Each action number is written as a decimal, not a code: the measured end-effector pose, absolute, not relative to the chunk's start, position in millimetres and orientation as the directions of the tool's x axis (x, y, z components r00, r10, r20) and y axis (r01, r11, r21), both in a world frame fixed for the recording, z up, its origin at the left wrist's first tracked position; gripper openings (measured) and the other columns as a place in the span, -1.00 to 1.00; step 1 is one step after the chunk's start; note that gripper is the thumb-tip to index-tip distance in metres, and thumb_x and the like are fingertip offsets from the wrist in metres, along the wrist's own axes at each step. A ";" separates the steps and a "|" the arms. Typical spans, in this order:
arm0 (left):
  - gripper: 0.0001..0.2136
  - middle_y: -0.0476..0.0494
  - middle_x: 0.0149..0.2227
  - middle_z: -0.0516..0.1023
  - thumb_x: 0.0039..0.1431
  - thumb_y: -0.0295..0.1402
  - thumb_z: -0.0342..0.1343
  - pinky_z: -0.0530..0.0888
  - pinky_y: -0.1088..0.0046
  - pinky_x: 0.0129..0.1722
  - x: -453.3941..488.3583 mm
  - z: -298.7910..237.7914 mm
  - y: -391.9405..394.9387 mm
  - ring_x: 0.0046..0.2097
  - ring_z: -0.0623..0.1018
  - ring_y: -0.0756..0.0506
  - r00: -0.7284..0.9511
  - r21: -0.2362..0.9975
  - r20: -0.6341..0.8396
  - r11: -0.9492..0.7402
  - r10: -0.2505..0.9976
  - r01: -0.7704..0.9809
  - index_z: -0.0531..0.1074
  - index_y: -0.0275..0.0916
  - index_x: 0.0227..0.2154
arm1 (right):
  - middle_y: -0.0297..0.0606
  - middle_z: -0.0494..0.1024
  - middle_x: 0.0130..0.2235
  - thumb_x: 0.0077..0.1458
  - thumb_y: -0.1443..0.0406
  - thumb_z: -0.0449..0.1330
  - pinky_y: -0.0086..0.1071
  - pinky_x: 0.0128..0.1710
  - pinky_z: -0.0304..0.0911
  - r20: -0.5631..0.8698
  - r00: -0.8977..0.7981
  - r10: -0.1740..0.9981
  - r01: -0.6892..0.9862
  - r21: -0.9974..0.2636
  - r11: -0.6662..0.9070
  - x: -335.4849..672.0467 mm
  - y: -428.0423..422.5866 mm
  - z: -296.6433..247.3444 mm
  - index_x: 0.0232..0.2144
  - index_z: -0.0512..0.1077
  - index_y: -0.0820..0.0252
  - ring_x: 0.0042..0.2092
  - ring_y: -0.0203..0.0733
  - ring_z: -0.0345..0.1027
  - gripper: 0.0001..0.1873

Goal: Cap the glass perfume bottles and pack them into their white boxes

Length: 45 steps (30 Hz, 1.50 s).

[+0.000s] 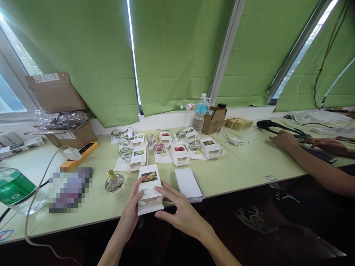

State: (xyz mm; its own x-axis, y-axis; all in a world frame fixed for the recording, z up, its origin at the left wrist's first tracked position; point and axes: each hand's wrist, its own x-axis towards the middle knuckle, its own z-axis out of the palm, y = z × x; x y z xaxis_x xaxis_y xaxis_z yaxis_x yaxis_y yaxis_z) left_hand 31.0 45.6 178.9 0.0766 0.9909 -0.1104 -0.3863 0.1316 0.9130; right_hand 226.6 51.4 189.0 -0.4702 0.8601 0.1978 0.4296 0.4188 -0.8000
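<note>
A white perfume box [149,192] with a yellow-flower picture is held upright, tilted back, at the table's front edge; its lower end flap hangs open. My left hand [130,207] grips the box along its left side, thumb on the front face. Around its right edge curl the fingers of my right hand [181,208], the thumb beside the lower flap. Left of the box stands a clear perfume bottle [114,182] with a gold cap. A stack of white card pieces [188,183] lies to the right.
Several bottles and printed boxes [138,157] stand behind. At left are a water bottle [19,192], an orange power strip [80,153] and an open carton [69,135]. A small carton [214,120] stands at the back. Another person's arm [302,159] rests at right.
</note>
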 end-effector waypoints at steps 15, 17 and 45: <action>-0.43 -0.19 0.03 0.47 0.17 -0.21 0.09 0.46 0.25 -0.12 31.0 185.0 54.4 -0.04 0.49 -0.23 0.137 0.939 -0.151 0.185 0.979 -0.290 0.15 -0.09 0.25 | -0.24 0.15 0.29 0.17 0.19 0.17 -0.19 0.01 0.41 0.367 -0.321 0.873 0.252 -0.856 0.452 220.3 64.9 156.2 0.04 0.44 -0.02 0.13 0.01 0.31 -0.63; -0.46 -0.18 -0.05 0.50 0.14 -0.18 0.13 0.47 0.30 -0.17 30.1 185.2 55.8 -0.08 0.49 -0.20 0.138 0.963 -0.152 0.178 0.979 -0.205 0.24 -0.08 0.19 | -0.23 0.14 0.29 0.20 0.21 0.13 -0.20 0.02 0.40 0.385 -0.309 0.870 0.284 -0.835 0.471 220.3 65.1 154.4 0.05 0.43 -0.02 0.12 -0.01 0.33 -0.64; -0.54 -0.25 0.00 0.53 0.17 -0.21 0.14 0.46 0.17 -0.03 44.0 178.7 79.1 -0.01 0.51 -0.24 0.194 0.920 -0.071 0.139 0.979 -0.367 0.33 -0.15 0.13 | -0.20 0.29 0.20 0.20 0.45 0.11 -0.07 0.17 0.26 0.745 -0.141 0.652 0.326 -0.587 0.741 212.0 74.5 134.6 0.01 0.46 0.01 0.22 0.01 0.17 -0.62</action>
State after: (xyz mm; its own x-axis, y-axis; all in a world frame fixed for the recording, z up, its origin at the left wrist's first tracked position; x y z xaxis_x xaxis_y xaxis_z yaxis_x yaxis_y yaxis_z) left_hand 44.0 79.1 178.7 0.1937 0.9785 -0.0706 -0.3669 0.1390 0.9198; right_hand 212.0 74.5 134.6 -0.1413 0.6518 0.7451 0.3258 0.7413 -0.5867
